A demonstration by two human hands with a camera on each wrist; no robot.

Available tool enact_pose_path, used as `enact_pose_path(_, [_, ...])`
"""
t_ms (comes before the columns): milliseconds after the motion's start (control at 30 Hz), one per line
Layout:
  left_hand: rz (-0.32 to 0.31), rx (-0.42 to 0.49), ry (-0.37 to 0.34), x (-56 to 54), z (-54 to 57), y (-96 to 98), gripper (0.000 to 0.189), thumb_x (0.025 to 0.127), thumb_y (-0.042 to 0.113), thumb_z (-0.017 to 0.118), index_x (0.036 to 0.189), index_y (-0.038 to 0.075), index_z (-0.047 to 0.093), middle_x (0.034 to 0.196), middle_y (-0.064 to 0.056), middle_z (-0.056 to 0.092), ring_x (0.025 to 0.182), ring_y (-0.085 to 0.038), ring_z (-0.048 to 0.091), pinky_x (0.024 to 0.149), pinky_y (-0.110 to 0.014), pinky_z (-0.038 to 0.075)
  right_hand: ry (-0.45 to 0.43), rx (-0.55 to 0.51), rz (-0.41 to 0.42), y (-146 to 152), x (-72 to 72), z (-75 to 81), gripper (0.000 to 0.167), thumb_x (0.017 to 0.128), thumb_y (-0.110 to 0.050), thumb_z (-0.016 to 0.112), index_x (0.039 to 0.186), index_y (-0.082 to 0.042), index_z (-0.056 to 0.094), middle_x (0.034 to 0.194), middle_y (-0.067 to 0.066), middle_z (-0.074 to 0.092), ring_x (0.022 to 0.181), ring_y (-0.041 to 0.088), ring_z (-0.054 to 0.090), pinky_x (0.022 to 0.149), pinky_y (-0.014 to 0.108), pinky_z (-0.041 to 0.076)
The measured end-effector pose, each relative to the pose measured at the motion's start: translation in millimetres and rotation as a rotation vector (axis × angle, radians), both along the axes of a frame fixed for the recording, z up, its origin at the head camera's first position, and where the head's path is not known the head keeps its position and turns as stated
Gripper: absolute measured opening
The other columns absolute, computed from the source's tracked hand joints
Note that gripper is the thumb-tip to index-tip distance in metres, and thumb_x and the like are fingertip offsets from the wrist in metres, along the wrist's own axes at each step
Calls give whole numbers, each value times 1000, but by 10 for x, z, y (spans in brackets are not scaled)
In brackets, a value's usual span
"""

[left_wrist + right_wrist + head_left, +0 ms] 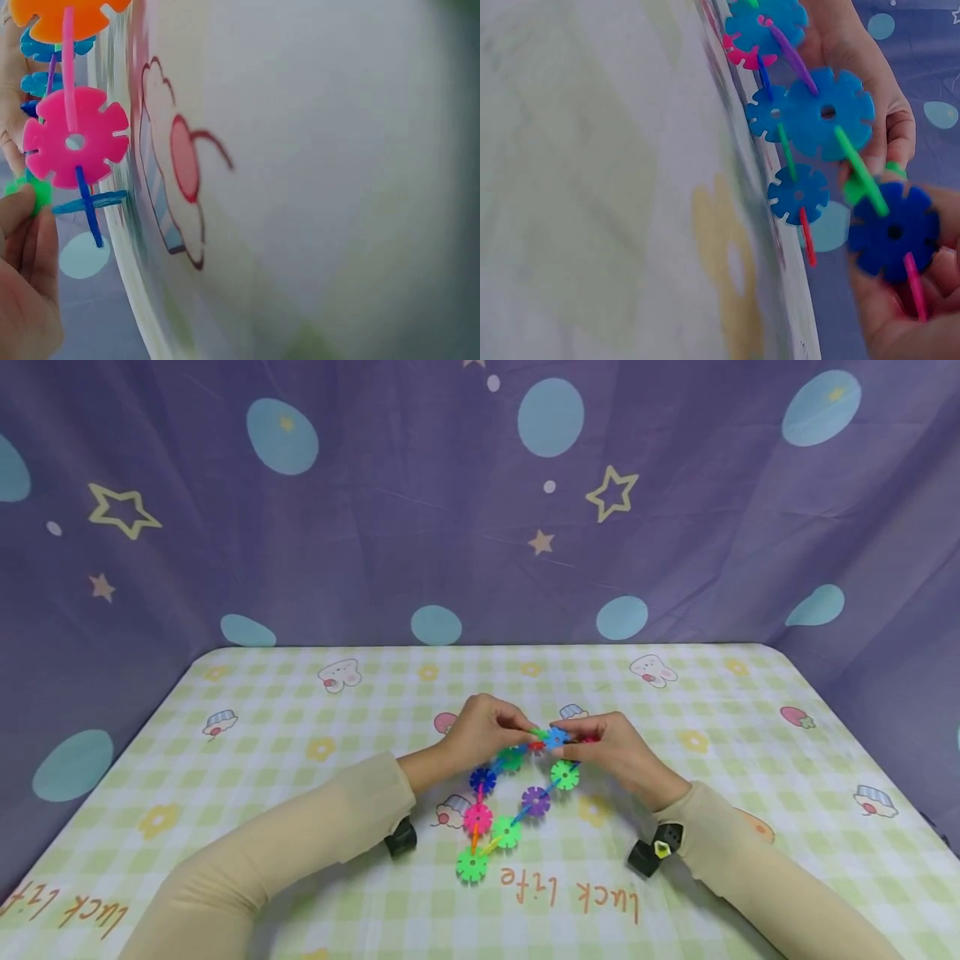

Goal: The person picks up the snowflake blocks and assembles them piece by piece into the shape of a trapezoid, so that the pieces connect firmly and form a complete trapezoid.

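Snowflake-shaped plastic discs joined by thin sticks form a loop over the table in the head view, among them a pink disc (477, 819), a purple disc (536, 802) and a green disc (472, 866). At the far end of the loop, my left hand (486, 728) pinches a green disc (39, 193), which shows between finger and thumb in the left wrist view. Close to its right, my right hand (613, 750) grips a blue disc (557, 738); the right wrist view shows this dark blue disc (895, 231) with a green stick and a pink stick in it.
A green-and-white checked tablecloth (315, 793) with printed cakes and flowers covers the table. Behind it hangs a purple curtain (420, 502). Black wrist cameras sit under the left cuff (375, 802) and the right cuff (697, 835).
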State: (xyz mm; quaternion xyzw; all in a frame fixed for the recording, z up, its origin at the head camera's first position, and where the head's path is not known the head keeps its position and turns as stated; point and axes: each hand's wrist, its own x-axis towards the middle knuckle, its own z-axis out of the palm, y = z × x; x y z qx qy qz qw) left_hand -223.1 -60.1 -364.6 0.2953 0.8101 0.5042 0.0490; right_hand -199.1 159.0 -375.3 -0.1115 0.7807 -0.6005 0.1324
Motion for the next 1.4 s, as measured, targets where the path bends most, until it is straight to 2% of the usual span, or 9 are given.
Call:
enact_pose_path(167, [-17,-39,41,14,18,2,4,81,7,73,83,8,77,81,-3,73,69,-5,65,61,-22,54,21,-11,19,-11,11,6,38,79,-10,76,114,1,67,85,11,71,68,10,63,64,24,53])
enact_pose_path(333, [-7,-35,11,17,35,7,4,81,8,74,83,9,77,80,-2,73,69,-6,66,62,-23,54,28,-19,20,-21,2,-6,38,80,-8,75,114,4,65,85,11,70,67,9,62,63,23,52])
enact_pose_path(467, [-38,-79,-41,4,49,-13,10,81,7,74,91,8,75,86,-2,73,74,-8,67,65,-22,54,8,-17,33,-12,3,-11,38,80,-9,75,113,5,65,84,8,69,68,10,62,63,24,53])
enact_pose_path(633, [-99,-114,-126,-69,79,-78,30,81,6,74,110,3,69,103,-10,71,94,-18,67,77,-24,54,-71,-16,16,22,15,-26,37,80,-9,74,114,4,64,86,5,69,72,11,64,65,26,55])
enact_pose_path(767, [-65,-121,-190,-174,80,-116,29,85,10,70,112,2,68,106,-12,69,99,-20,66,84,-26,52,-87,12,-12,51,23,-45,37,81,-10,74,115,0,65,88,6,69,72,11,64,63,26,54])
enact_pose_path(900, [1,-137,-276,-266,41,-106,25,90,14,64,111,1,68,105,-11,70,95,-18,66,81,-27,53,-71,34,-15,70,24,-48,36,81,-13,74,114,-2,66,88,5,69,71,11,63,61,26,53])
enact_pose_path(1067, [-4,-162,-419,-307,-4,-12,27,91,13,62,114,-2,66,101,-13,70,87,-17,66,76,-28,54,-79,43,-29,77,17,-38,35,81,-15,75,112,-3,67,84,3,68,68,11,61,60,26,51])
enact_pose_path(1267, [29,-182,-461,-290,-6,130,22,85,7,65,106,0,70,87,-9,72,67,-8,60,62,-22,51,-83,29,-27,81,-4,-38,31,82,-13,73,109,2,65,85,8,68,69,14,64,60,27,52])
enact_pose_path(1400, [72,-174,-497,-288,-30,134,21,83,5,67,102,3,73,80,-5,71,61,-7,56,58,-20,48,-84,21,-31,79,-4,-57,30,83,-11,71,108,4,64,83,6,69,70,16,65,63,29,55])
